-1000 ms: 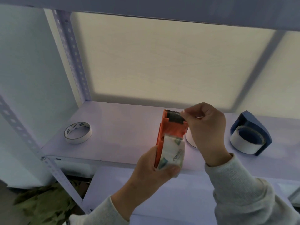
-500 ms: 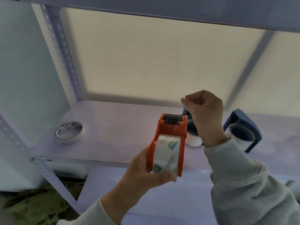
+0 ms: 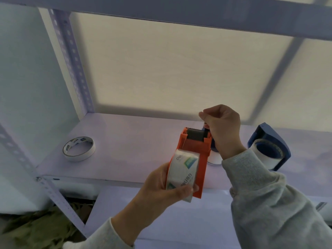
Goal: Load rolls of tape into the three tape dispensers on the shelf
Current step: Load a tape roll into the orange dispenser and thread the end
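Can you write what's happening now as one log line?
left hand: holds orange dispenser, roll loaded | right hand: pinched above cutter | blue dispenser: loaded, on shelf

Bare hands, light grey knit sleeves, ribbed cuffs

I see a metal shelving unit with pale boards. A perforated upright stands at ten o'clock and another slotted post runs down at eight o'clock. A cream back panel fills twelve o'clock, lit warmly, crossed by a diagonal shadow at two o'clock. A white wall sits at nine o'clock. The crumpled olive material at seven o'clock is too dim to identify.
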`<state>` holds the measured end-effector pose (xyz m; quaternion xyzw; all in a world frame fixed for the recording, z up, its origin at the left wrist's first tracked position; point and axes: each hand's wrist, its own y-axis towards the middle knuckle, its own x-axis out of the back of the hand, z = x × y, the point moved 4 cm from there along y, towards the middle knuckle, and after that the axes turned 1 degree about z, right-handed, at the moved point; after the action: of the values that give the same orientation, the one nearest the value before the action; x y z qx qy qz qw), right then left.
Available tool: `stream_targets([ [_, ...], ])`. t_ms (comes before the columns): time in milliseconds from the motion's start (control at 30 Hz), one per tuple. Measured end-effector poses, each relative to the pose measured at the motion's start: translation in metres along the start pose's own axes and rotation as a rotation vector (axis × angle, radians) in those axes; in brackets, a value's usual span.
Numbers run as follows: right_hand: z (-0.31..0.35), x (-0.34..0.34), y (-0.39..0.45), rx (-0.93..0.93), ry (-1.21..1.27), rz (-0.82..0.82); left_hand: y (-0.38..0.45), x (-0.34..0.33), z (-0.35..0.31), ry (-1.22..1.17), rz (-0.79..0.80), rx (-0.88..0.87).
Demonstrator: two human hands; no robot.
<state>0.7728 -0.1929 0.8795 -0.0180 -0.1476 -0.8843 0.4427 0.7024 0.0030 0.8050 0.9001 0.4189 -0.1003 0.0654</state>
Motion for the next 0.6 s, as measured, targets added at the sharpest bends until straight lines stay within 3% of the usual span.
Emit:
stream_targets([
  [133, -0.003, 0.009, 0.015, -0.036, 0.026, -0.061, -0.003, -0.004, 0.000, 0.092, 0.010, -0.027],
  [433, -0.020, 0.023, 0.023, -0.147, 0.187, -0.090, -0.002, 0.007, -0.004, -0.087, -0.080, -0.048],
  [600, -0.038, 0.019, 0.014, -0.161, 0.133, -0.004, -0.003, 0.012, -0.010, -0.163, -0.078, -0.107],
])
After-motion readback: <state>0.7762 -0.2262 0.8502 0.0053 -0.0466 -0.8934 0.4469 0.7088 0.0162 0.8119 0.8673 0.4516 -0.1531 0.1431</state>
